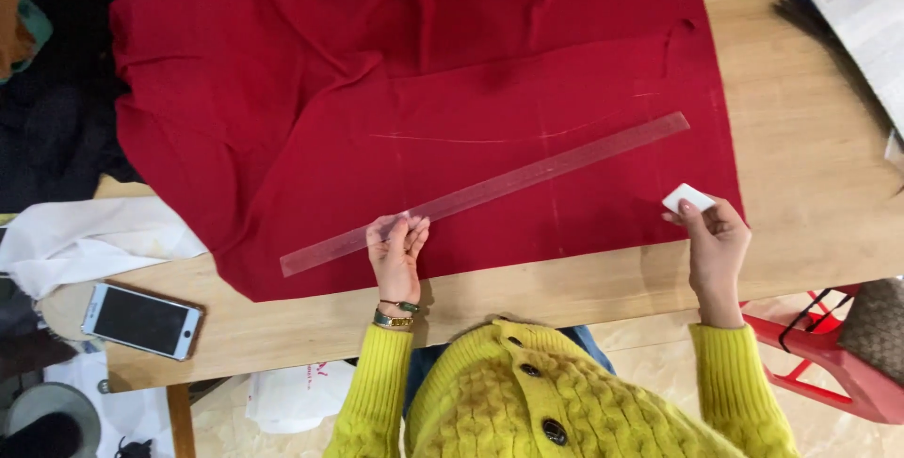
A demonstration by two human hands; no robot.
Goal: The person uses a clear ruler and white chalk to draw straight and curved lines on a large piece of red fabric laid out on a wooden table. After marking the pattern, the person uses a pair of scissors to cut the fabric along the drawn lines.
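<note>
The clear ruler [485,192] is laid flat on a red cloth [414,91] that is spread over a wooden table [810,119]. Its long axis is set on a slant, from the seven o'clock end near the table's front edge up to the two o'clock end further back. The left hand [396,256] is pressed onto the ruler with fingertips together, close to the lower end, so most of the ruler's length is left stretching away toward two o'clock. The right hand [718,246] is kept off the ruler, at about four o'clock from its upper end, just at the cloth's right edge. A small white chalk block [687,198] is pinched between the thumb and fingers of that hand. The upper end of the ruler is nearer the right hand. Faint chalk lines [490,138] can be seen on the cloth above the ruler. A phone [141,321] is lying face up at the table's left end.
</note>
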